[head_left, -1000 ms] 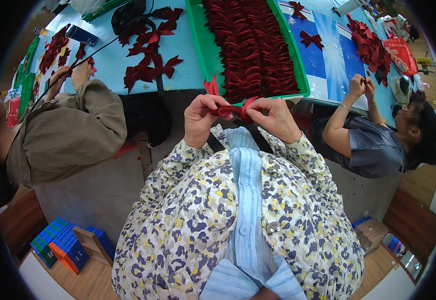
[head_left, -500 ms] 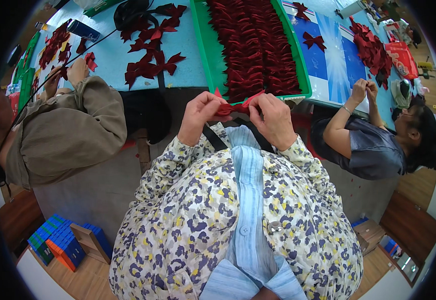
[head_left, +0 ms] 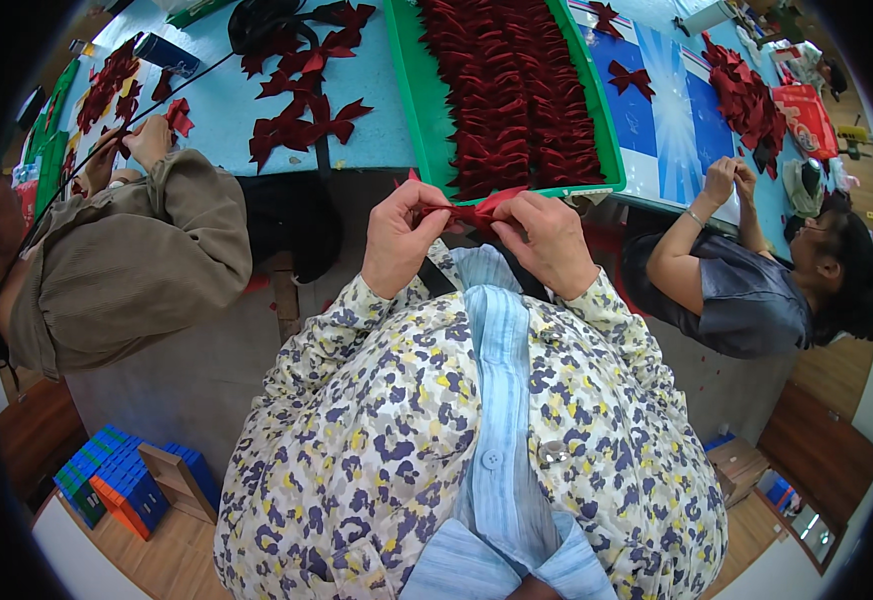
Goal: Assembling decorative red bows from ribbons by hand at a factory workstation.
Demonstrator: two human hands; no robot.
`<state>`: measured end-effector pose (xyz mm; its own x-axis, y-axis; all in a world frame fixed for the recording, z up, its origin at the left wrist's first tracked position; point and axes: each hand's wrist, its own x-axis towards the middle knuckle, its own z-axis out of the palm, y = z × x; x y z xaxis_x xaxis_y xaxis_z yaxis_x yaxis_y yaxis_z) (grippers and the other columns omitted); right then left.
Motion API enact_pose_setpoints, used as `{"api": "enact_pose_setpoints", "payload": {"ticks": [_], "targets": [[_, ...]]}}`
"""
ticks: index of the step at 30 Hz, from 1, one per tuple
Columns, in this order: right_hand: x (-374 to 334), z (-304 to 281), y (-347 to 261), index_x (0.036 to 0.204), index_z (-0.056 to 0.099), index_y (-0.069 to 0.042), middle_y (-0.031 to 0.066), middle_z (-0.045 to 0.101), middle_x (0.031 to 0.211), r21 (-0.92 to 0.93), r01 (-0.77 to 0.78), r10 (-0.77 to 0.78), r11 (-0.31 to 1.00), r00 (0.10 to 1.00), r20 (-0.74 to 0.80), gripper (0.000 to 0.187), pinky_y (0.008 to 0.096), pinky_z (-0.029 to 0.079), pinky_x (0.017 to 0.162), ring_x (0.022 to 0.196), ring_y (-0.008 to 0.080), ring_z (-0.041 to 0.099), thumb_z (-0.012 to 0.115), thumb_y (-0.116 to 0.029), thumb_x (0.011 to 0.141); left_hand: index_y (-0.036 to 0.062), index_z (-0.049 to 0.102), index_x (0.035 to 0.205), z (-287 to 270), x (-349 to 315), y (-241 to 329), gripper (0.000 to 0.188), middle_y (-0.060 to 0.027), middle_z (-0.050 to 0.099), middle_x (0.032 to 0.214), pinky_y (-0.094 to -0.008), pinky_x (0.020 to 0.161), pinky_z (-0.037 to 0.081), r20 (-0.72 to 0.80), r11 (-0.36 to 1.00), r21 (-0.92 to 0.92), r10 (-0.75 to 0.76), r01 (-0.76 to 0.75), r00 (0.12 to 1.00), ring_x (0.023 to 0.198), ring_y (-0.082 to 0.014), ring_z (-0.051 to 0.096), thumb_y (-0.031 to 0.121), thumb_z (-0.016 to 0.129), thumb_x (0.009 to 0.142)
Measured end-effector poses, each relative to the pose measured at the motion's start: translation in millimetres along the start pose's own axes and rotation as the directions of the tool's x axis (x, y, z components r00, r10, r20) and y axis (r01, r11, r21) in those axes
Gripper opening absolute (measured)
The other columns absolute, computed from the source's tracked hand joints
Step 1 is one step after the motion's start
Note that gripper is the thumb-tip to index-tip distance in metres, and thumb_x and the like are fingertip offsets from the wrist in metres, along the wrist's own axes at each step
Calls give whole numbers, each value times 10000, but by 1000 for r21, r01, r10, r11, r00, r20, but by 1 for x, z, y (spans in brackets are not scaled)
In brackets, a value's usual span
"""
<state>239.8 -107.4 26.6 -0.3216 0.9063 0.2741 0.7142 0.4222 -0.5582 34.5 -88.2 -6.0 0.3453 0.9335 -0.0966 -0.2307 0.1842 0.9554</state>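
Between my two hands, just off the near edge of the table, a red ribbon bow (head_left: 473,213) is stretched sideways. My left hand (head_left: 404,232) pinches its left side with thumb and forefinger, and my right hand (head_left: 547,238) grips the right side the same way. A red tip pokes out above the left fingers; parts of the bow are hidden behind the fingers. Right beyond my hands lies a green tray (head_left: 612,160), with dense rows of dark red bows (head_left: 517,100) inside it.
Loose bows (head_left: 307,125) lie on the blue tabletop (head_left: 382,140) left of the tray. To the right are a blue-and-white board (head_left: 647,120) and a heap of bows (head_left: 742,95). A co-worker's sleeve (head_left: 137,260) is at my left; another person (head_left: 727,290) works at my right. A can (head_left: 167,55) stands far left.
The bow's red middle shows wider between my fingers, and my left hand has turned slightly. At the left, the co-worker's hands have shifted a little.
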Motion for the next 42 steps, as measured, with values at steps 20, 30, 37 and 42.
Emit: {"api": "enact_pose_setpoints", "payload": {"ticks": [20, 30, 37, 42], "targets": [[-13, -9, 7, 1028, 556, 0, 36, 614, 871, 697, -343, 384, 630, 918, 104, 210, 233, 460, 704, 788, 96, 580, 535, 21, 820, -6, 485, 935, -1, -6, -5, 103, -63, 579, 899, -239, 728, 499, 55, 983, 185, -13, 3, 998, 788, -95, 580, -27, 529, 844], [-12, -5, 2, 1140, 523, -14, 46, 613, 955, 673, -218, 244, 707, 968, 56, 351, 225, 450, 742, 839, 84, 576, 561, 50, 797, 5, 503, 1013, 4, -3, 5, 134, -85, 599, 913, -264, 694, 525, 212, 883, -304, -304, 359, 929, 741, -157, 629, 31, 496, 881], [-9, 3, 1, 1006, 612, -6, -42, 571, 758, 697, -268, 378, 665, 926, -5, 188, 174, 364, 564, 667, 13, 478, 617, -30, 820, -2, 511, 1034, 10, -2, 7, 153, -83, 602, 888, -282, 674, 534, 221, 886, -267, -325, 378, 919, 700, -156, 625, 60, 505, 894], [-3, 6, 2, 968, 640, -6, -84, 483, 650, 712, -314, 450, 628, 893, -3, 146, 178, 289, 495, 583, -7, 376, 613, -52, 833, -20, 515, 1072, 8, 1, 7, 199, -83, 594, 872, -293, 664, 536, 289, 841, -320, -352, 436, 890, 677, -150, 604, 83, 496, 903]]}}
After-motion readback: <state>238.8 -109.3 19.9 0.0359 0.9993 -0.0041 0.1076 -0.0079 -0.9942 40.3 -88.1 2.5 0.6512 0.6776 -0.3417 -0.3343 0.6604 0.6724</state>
